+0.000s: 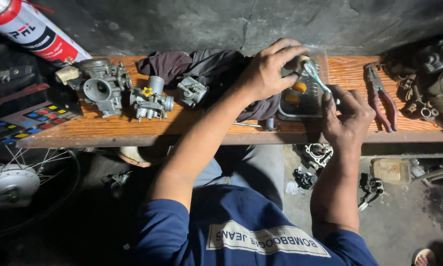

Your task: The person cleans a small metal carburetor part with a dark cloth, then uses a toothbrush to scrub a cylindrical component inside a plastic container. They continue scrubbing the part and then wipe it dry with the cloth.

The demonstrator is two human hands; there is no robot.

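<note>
Two hands work over a clear plastic tray [325, 111] at the back of the wooden counter [133, 129]. The left hand [268, 71] has its grip closed around a small pale part [295, 64], held above the tray. The right hand [347, 116] pinches a green-and-white toothbrush [316, 76], its head touching that part. Two orange pieces [295, 92] lie in the tray. Three grey metal carburetor bodies [150, 98] sit to the left, beside one dark cloth [206, 66]. One pair of red-handled pliers [381, 98] lies to the right.
</note>
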